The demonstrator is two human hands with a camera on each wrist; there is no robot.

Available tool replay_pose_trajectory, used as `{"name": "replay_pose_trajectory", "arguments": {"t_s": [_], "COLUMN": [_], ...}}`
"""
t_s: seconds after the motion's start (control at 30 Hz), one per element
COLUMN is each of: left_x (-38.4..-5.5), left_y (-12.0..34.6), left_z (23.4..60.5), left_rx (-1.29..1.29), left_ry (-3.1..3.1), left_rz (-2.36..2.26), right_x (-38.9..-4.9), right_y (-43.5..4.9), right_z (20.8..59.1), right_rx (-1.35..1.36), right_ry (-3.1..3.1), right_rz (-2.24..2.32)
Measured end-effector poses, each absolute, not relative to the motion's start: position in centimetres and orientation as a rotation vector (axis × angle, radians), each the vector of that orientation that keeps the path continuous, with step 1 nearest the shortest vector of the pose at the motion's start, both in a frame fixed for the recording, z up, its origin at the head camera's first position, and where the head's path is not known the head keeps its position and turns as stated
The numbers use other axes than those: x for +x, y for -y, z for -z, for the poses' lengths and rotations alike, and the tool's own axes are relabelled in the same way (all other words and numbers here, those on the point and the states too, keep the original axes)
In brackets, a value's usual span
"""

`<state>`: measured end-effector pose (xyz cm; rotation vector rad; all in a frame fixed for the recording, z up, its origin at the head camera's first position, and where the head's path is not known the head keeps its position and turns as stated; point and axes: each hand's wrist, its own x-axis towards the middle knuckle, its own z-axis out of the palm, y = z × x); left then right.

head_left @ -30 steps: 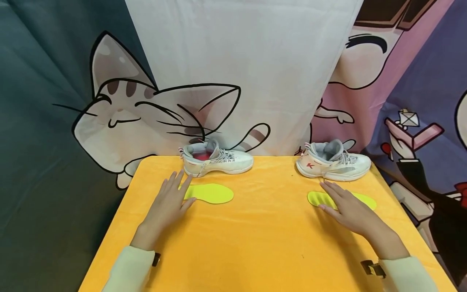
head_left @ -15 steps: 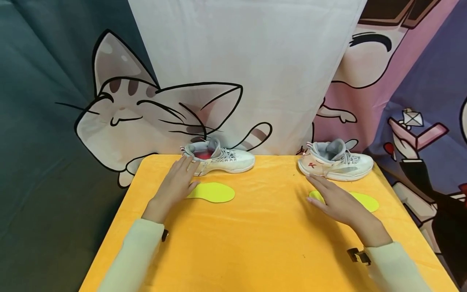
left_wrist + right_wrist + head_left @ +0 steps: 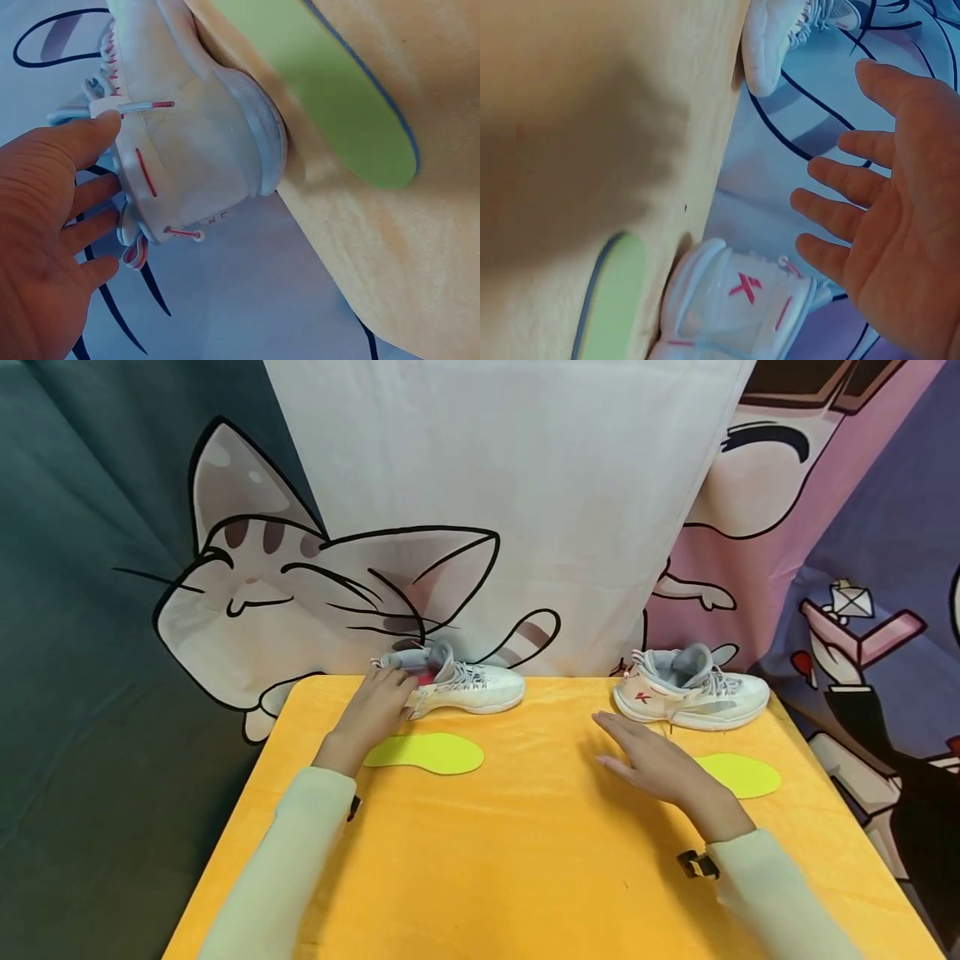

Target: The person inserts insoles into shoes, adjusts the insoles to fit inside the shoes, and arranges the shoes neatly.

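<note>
One white shoe [image 3: 486, 690] left of frame centre, left hand [image 3: 377, 706] at its opening: cannot tell if grasping. Second shoe [image 3: 708, 697] at frame right; below it, right hand [image 3: 651, 762] released, fingers extended, partly hiding yellow insole [image 3: 744, 776].

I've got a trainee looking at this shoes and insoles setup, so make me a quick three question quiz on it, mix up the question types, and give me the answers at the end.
1. Multiple choice: where are the fingers of the left hand?
A) at the right sleeve
B) at the opening of a white shoe
C) at the printed cat's face
2. Count: how many yellow-green insoles lie on the yellow table?
3. True or false: the right hand is gripping a shoe.

Key: 1. B. 2. Two. 3. False; it holds nothing.
</note>
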<state>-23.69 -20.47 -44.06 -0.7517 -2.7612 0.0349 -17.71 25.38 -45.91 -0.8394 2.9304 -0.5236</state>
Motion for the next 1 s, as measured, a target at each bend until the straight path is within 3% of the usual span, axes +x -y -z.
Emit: {"name": "replay_pose_trajectory", "arguments": {"t_s": [0.43,1.0], "left_x": [-26.0,-26.6], "left_y": [19.1,19.0], "left_z": [44.8,45.5], "left_rx": [-0.703,-0.650], "left_ry": [2.917,2.921], "left_rz": [-0.168,-0.299], "right_x": [-19.0,-19.8], "right_y": [-23.3,-22.5], "right_z": [47.2,47.7], "right_rx": [-0.896,-0.933], "right_ry": [-2.917,-2.909], "right_rz": [0.538,0.522]}}
